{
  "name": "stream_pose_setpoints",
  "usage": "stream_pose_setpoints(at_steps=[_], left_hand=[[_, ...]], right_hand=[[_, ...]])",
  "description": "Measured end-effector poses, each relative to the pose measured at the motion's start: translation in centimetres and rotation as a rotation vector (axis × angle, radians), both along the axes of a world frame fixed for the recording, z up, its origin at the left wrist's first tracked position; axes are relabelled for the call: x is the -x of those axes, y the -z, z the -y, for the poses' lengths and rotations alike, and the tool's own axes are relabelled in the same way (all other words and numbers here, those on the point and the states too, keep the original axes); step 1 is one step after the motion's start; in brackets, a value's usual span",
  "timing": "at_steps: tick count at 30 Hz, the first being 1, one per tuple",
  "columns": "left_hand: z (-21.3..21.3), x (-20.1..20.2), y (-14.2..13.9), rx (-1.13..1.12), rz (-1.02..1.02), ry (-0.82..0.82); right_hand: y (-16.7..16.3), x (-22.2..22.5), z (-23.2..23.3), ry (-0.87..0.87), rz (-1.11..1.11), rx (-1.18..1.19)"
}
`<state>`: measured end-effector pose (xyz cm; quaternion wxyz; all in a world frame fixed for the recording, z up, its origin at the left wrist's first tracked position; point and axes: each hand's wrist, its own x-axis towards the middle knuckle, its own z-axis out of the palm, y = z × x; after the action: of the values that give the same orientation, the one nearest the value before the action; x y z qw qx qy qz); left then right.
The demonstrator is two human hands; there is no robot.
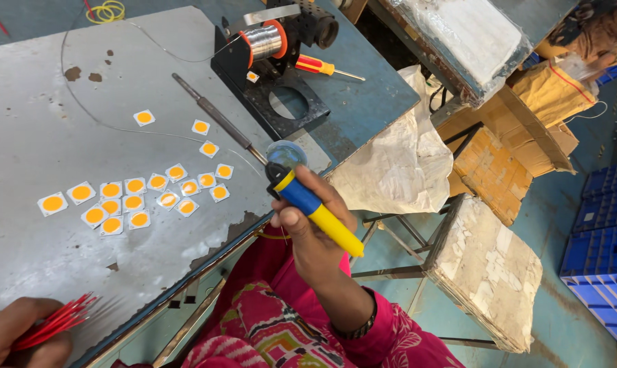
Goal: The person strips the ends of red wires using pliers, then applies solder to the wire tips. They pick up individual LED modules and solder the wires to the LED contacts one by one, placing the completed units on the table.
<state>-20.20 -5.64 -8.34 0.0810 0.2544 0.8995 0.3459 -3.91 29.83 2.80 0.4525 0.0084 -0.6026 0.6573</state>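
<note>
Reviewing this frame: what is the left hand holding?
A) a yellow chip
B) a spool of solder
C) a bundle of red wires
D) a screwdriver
C: the left hand at the table's near edge grips a bundle of red wires; the right hand holds the soldering iron.

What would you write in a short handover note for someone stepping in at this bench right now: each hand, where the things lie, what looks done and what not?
Right hand: gripping the soldering iron by its blue and yellow handle, tip over the grey table.
Left hand: holding a bunch of red wires at the table's near edge.
Square yellow LED chips lie loose on the table, most in a cluster, a few apart.
Solder spool sits on its black stand behind.
Done: no chip shows a wire attached.
Left: all chips appear unwired.
</note>
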Motion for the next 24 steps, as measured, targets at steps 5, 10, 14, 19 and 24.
stream_pose_setpoints(at_steps=[5,10,14,19,24], left_hand=[[-0.5,-0.6,0.3,-0.180,-0.081,-0.027],[-0.8,-0.7,0.2,-0.241,-0.094,-0.038],[-0.9,-0.7,-0.1,-0.235,-0.081,-0.049],[-1.1,-0.9,-0.4,-0.249,-0.109,-0.017],[-1.9,-1.3,-2.6,-0.207,-0.089,-0.033]], right_hand=[[-0.1,0.0,0.4,0.026,0.019,-0.013],[0.0,0.0,1.0,-0.006,0.037,-0.022],[-0.1,0.1,1.1,-0.019,0.039,-0.051],[0.1,-0.1,1.0,0.003,0.053,-0.062],[0.9,-0.1,0.6,-0.009,0.025,0.045]])
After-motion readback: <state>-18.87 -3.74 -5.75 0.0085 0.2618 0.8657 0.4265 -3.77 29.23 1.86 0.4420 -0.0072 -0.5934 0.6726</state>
